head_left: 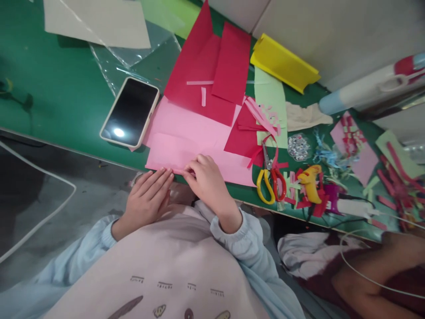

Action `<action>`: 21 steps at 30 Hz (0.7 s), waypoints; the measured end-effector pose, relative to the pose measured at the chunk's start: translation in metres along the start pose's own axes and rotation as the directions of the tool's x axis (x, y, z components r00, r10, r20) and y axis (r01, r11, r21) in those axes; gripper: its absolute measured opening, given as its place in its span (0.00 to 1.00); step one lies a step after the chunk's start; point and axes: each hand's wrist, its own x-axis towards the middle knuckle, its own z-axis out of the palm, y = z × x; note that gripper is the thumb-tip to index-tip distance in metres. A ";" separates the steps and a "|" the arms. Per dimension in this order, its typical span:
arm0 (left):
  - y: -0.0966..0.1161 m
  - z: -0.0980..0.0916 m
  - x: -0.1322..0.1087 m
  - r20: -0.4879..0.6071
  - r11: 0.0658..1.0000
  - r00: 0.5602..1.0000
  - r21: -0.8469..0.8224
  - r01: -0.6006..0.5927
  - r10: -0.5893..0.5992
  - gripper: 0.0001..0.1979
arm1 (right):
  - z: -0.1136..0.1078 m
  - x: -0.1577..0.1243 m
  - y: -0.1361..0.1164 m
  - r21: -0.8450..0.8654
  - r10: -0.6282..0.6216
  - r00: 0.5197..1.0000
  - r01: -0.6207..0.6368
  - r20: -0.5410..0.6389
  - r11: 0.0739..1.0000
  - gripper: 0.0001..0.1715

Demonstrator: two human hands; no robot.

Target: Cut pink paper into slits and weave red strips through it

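Observation:
A smaller piece of pink paper [175, 148] lies at the table's front edge, on top of a larger pink sheet [189, 117]. Its near edge is turned up into a narrow fold. My left hand [148, 197] rests with straight fingers on the left part of that fold, fingertips touching it. Bent together, the thumb and fingers of my right hand [207, 179] pinch the fold a little further right. Red sheets [195, 66] cover the back of the pink sheet. Scissors [270, 175] with one yellow and one red handle lie to the right, blades pointing away from me.
A phone [131, 113] lies left of the paper, near clear plastic film [149, 48]. Rightward are a yellow glue gun [310, 184], paper scraps, a small heap of googly eyes [299, 147] and a power strip [353, 207]. Another person's arm [375, 274] is at lower right.

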 end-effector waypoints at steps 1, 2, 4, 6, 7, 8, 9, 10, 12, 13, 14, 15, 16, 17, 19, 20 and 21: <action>0.000 0.000 0.000 0.003 1.000 1.000 0.009 0.001 -0.001 0.37 | -0.001 0.000 0.000 0.002 0.004 1.000 -0.004 0.006 1.000 0.14; 0.000 0.000 0.000 0.006 1.000 1.000 0.018 0.003 -0.003 0.37 | -0.001 0.001 0.000 0.002 0.007 1.000 -0.007 0.014 1.000 0.15; 0.001 0.000 0.000 -0.001 0.999 1.000 0.032 0.009 -0.009 0.37 | -0.001 0.002 -0.001 -0.006 0.015 1.000 -0.015 0.026 1.000 0.15; 0.001 -0.001 0.002 -0.010 0.999 1.000 0.033 0.010 -0.009 0.37 | -0.001 0.003 -0.001 -0.005 0.020 1.000 -0.020 0.022 1.000 0.16; 0.001 -0.001 0.002 -0.013 1.000 1.000 0.029 0.007 -0.007 0.37 | 0.000 0.003 -0.001 0.000 0.022 1.000 -0.022 0.018 1.000 0.15; 0.001 -0.001 0.003 -0.014 1.000 1.000 0.022 0.004 -0.004 0.37 | 0.000 0.004 -0.001 0.004 0.024 1.000 -0.024 0.015 1.000 0.15; 0.001 -0.001 0.003 -0.014 1.000 1.000 0.014 0.003 -0.002 0.37 | 0.000 0.005 -0.001 0.007 0.027 1.000 -0.027 0.013 1.000 0.14; 0.001 -0.002 0.004 -0.012 1.000 1.000 0.008 0.004 -0.004 0.37 | 0.001 0.005 -0.001 0.008 0.030 0.999 -0.031 0.016 0.999 0.13; -0.001 -0.002 0.004 -0.015 1.000 1.000 0.007 0.019 -0.019 0.38 | 0.001 0.006 -0.001 0.008 0.043 0.999 -0.043 0.028 0.999 0.11; -0.002 -0.002 0.004 -0.018 1.000 0.999 0.010 0.027 -0.027 0.38 | 0.001 0.007 -0.001 0.011 0.049 0.998 -0.049 0.032 0.999 0.10; -0.003 -0.003 0.003 -0.018 0.999 0.999 0.013 0.034 -0.033 0.38 | 0.001 0.007 -0.001 0.015 0.054 0.998 -0.055 0.033 0.998 0.10; -0.004 -0.003 0.003 -0.016 0.999 0.999 0.014 0.039 -0.038 0.38 | 0.001 0.007 -0.001 0.022 0.057 0.998 -0.058 0.033 0.998 0.10; -0.005 -0.003 0.003 -0.010 0.999 0.999 0.012 0.040 -0.040 0.38 | 0.001 0.007 -0.001 0.028 0.061 0.998 -0.062 0.034 0.998 0.10; -0.006 -0.004 0.003 -0.003 0.999 0.999 0.008 0.040 -0.040 0.37 | 0.000 0.008 -0.001 0.032 0.064 0.997 -0.065 0.033 0.997 0.10; -0.007 -0.005 0.003 0.007 0.999 0.999 0.001 0.037 -0.037 0.37 | -0.001 0.008 -0.002 0.034 0.068 0.997 -0.070 0.042 0.997 0.11; -0.007 -0.005 0.004 0.004 0.999 0.999 0.001 0.036 -0.036 0.37 | -0.001 0.008 -0.003 0.034 0.071 0.996 -0.073 0.050 0.997 0.11; -0.008 -0.005 0.004 0.000 0.999 0.999 0.005 0.033 -0.033 0.37 | -0.002 0.008 -0.003 0.033 0.073 0.996 -0.075 0.057 0.997 0.11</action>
